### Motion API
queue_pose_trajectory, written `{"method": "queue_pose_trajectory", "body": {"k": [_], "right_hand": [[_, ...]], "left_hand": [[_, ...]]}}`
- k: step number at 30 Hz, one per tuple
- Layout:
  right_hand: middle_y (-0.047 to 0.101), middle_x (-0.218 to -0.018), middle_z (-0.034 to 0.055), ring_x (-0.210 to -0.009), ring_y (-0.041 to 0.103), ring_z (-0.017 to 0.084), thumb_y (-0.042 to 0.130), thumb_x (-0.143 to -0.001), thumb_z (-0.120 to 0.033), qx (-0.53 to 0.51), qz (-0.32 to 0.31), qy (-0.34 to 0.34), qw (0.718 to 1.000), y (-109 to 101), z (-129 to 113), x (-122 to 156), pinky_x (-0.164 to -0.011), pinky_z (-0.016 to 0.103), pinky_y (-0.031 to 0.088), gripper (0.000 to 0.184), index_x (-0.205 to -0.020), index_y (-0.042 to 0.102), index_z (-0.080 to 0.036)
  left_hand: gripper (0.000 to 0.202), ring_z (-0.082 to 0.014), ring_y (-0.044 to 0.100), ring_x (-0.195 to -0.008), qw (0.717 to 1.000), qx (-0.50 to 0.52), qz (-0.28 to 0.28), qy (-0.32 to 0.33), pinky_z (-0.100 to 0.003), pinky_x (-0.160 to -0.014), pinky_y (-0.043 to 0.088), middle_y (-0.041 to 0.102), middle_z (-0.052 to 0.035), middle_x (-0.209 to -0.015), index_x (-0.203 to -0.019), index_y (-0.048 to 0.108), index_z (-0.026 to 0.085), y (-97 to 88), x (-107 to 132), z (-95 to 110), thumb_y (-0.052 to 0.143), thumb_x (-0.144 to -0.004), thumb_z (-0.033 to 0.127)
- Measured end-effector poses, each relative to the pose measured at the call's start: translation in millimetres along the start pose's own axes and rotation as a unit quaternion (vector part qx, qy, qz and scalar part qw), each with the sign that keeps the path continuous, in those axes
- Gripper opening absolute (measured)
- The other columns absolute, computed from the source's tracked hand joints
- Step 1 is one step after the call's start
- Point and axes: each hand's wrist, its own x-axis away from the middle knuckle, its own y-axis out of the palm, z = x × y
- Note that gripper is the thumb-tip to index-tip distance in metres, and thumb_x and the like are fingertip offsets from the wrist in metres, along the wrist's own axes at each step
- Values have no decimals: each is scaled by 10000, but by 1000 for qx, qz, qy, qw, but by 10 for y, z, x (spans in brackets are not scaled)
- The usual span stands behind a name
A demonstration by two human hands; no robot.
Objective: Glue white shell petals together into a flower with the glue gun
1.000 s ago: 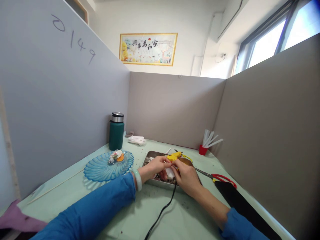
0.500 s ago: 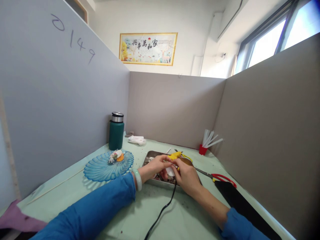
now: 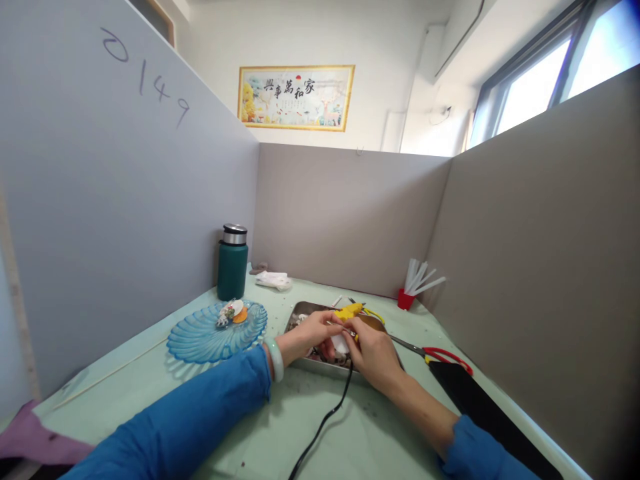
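Observation:
Both hands meet over a metal tray (image 3: 296, 313) in the middle of the green table. My right hand (image 3: 374, 355) is wrapped round a yellow glue gun (image 3: 349, 312) whose black cord (image 3: 320, 427) trails toward me. My left hand (image 3: 310, 333), with a pale bangle at the wrist, pinches a small white piece (image 3: 340, 344) right at the gun's tip. Other small bits lie in the tray under the hands, mostly hidden.
A blue glass shell-shaped plate (image 3: 210, 337) with a small decorated piece lies left of the tray, a green flask (image 3: 233, 263) behind it. Red-handled scissors (image 3: 440, 355) and a black strip lie at right, a red cup of white sticks (image 3: 406, 299) at the back. Partition walls enclose the table.
Hands stay almost still; the white piece and fingers shift only slightly at the glue gun's tip.

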Motion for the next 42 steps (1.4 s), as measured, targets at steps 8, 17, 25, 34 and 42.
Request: {"method": "queue_pose_trajectory", "body": {"k": [8,17,25,34,42], "right_hand": [[596,-730,32,-633,543,139,385,-854,-298,1,0,-6,1000,17,3,-2,-580,220,348,201,-892,549,-190],[596,-740,30,-635,543,138,380,-858,-306,0,-6,-4,1000,7,5,-1,-583,221,347,202,-901,545,-197],[600,-724,26,-658,555,140,372,-861,-299,4,-4,-11,1000,37,18,-1,-592,221,342,211,-893,553,-197],[604,-722,15,-654,557,142,367,-864,-290,10,-22,-10,1000,30,8,-2,-577,229,320,192,-883,536,-200],[624,-751,21,-658,568,144,364,-862,-295,14,-44,-4,999,42,14,-2,-570,231,314,185,-872,521,-200]], "left_hand": [[409,-110,526,-380,1000,-6,-6,-2,-185,-388,391,552,7,-502,-916,492,150,-1,4,7,548,-706,497],[430,-115,521,-376,1000,-13,-1,-8,-189,-389,392,532,19,-467,-927,488,149,8,16,31,544,-700,509],[454,-116,530,-382,1000,-26,-4,1,-193,-392,403,548,15,-489,-933,481,153,-25,-27,-47,537,-694,535],[463,-128,523,-367,999,-45,-4,-7,-199,-375,403,531,18,-433,-936,471,150,-37,-65,-102,523,-699,545],[447,-117,491,-340,997,-78,2,-15,-183,-359,374,499,28,-380,-909,493,138,1,-22,-45,507,-712,539]]}}
